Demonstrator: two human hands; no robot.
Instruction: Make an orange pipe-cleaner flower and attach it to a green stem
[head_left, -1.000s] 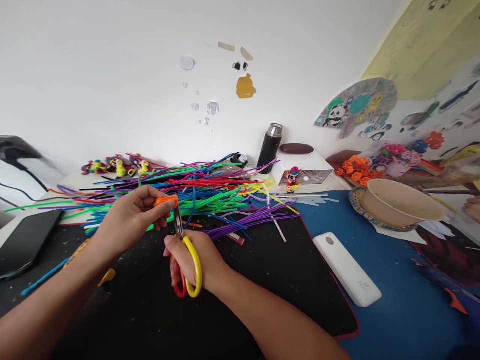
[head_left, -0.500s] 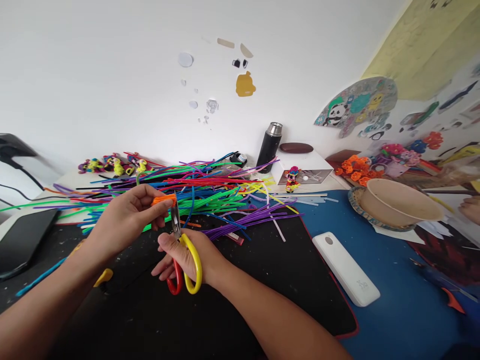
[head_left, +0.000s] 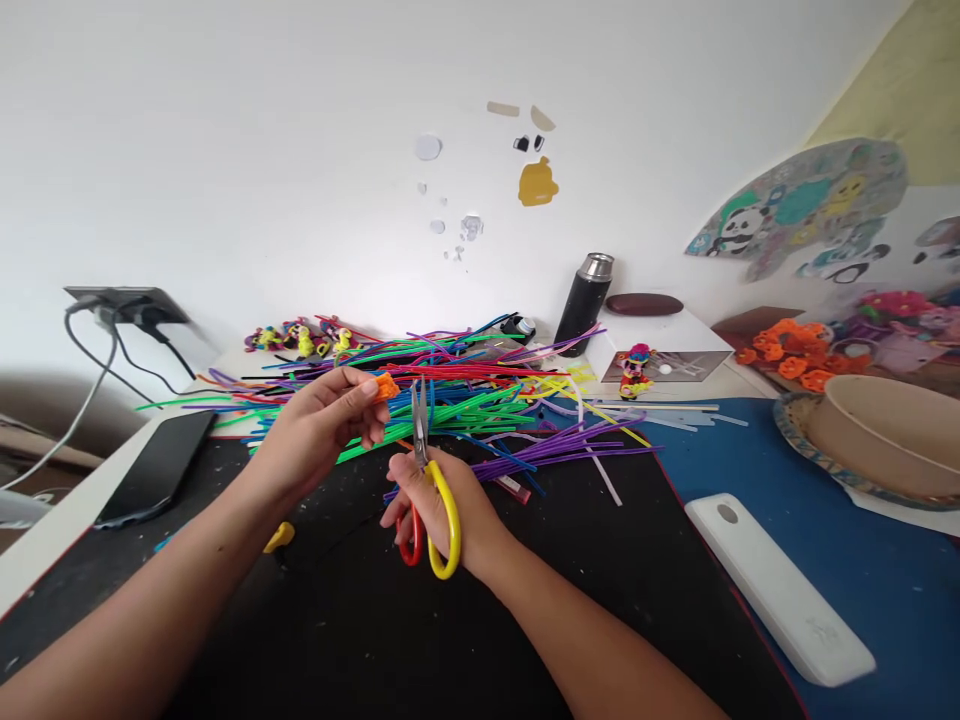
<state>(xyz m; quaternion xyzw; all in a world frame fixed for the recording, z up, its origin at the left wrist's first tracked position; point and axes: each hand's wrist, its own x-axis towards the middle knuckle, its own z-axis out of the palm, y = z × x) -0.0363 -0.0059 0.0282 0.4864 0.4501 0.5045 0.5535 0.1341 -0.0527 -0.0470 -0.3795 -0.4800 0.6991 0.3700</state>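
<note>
Between the thumb and fingers of my left hand (head_left: 330,415) is pinched a small folded bundle of orange pipe cleaner (head_left: 385,387). My right hand (head_left: 450,500) grips scissors (head_left: 442,510) with one yellow and one red handle loop. Their blades point up and stand slightly apart, just right of the orange bundle and not touching it. Behind both hands spreads a heap of pipe cleaners (head_left: 465,412) in green, red, purple, blue and yellow. Under my hands lies a black mat (head_left: 360,620).
A phone (head_left: 161,465) lies at left. Small pipe-cleaner figures (head_left: 300,338) sit along the wall; another figure (head_left: 636,372) stands by a white box (head_left: 675,345). Nearby are a black thermos (head_left: 585,305), a white oblong case (head_left: 780,590) and a beige bowl (head_left: 892,430).
The scissor blades were at the orange bundle; now they are apart from it, to its right. The whole view has shifted, so the scene sits further right.
</note>
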